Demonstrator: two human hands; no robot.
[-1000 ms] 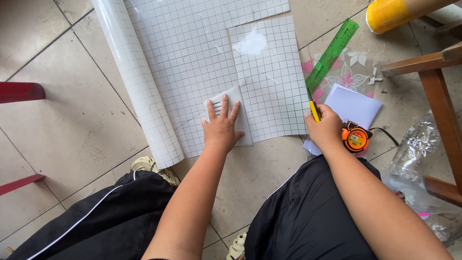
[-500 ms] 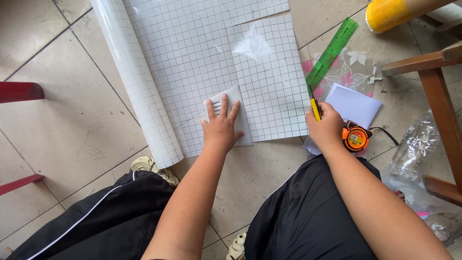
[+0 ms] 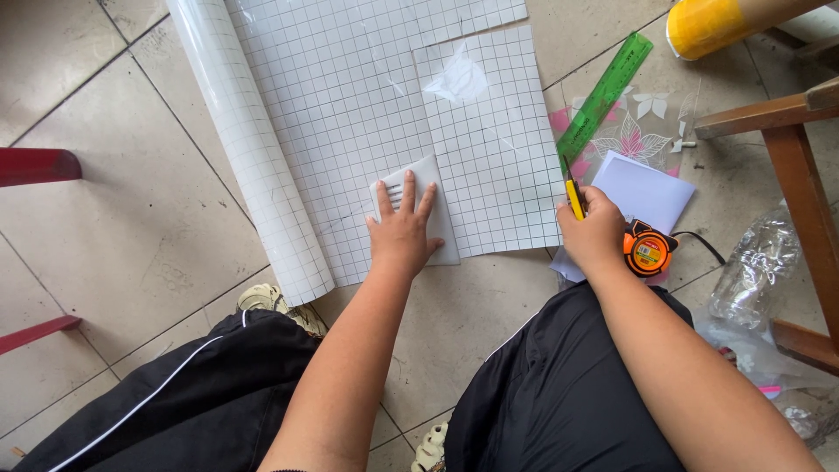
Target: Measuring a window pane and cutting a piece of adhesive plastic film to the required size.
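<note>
Left hand (image 3: 404,229): is being pressed flat, fingers spread, on the small white card (image 3: 426,208) lying on the gridded sheet (image 3: 494,149).
Right hand (image 3: 596,232): is being clenched around the yellow utility knife (image 3: 574,196), beside the green ruler (image 3: 605,93).
Technique: the card is best being held firmly.

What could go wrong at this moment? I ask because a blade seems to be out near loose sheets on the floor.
The right hand grips a yellow cutter beside the grid sheet; a slip might nick the paper or the fingers. The left hand pins only a small white card, so the sheet could shift. The green ruler lies off the sheet, so a cut might wander.
</note>
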